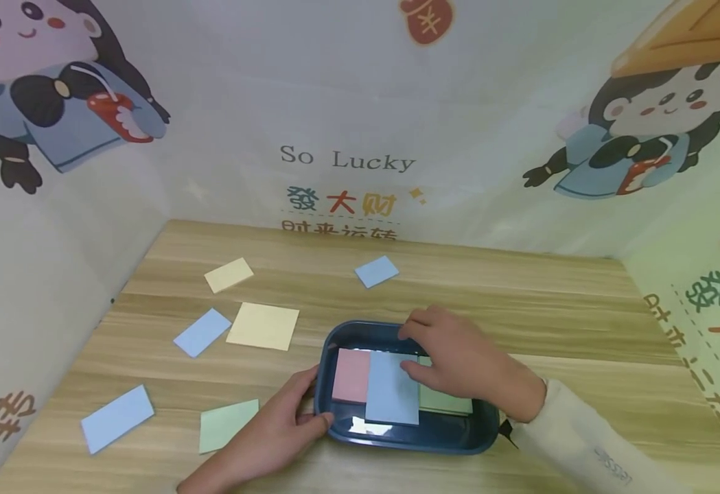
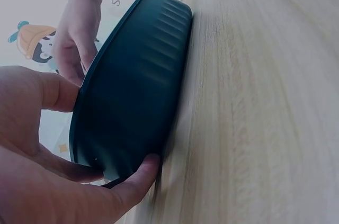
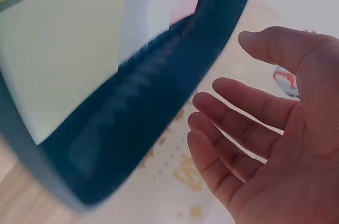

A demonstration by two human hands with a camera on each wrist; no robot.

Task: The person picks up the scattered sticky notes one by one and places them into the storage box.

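Here, low in the centre of the head view, the dark blue tray (image 1: pixel 458 439) stands on the wooden table (image 1: pixel 551 315). The left hand (image 1: pixel 273 432) grips the tray's left rim, thumb inside and fingers curled under. The right hand (image 1: pixel 458 357) hovers over the tray with relaxed fingers, holding nothing, above the pink note (image 1: pixel 350 376), blue note (image 1: pixel 390 391) and green note (image 1: pixel 449 403).

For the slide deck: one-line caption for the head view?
Left hand grips dark tray; right hand hovers above its notes.
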